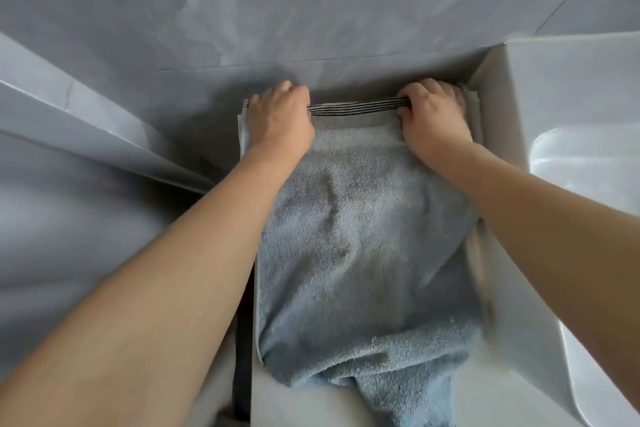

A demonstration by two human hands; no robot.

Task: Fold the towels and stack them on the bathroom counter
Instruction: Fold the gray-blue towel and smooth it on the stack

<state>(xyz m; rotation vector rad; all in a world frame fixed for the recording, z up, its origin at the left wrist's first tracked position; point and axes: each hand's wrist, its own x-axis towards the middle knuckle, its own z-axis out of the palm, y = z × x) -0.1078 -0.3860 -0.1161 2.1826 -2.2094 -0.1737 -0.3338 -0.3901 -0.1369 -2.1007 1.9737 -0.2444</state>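
Dim, flat grey light — soft blur, wide-angle bending at edges.

The blue towel point(360, 236) runs off the bottom edge; both hands' fingertips curl out of sight, perhaps under its striped hem point(356, 107).

There is only one view, from a camera on the person's head. It looks forward and steeply down, close over the counter point(311, 402), with the wall point(311, 3) filling the top of the frame. Both arms reach in from the bottom corners.
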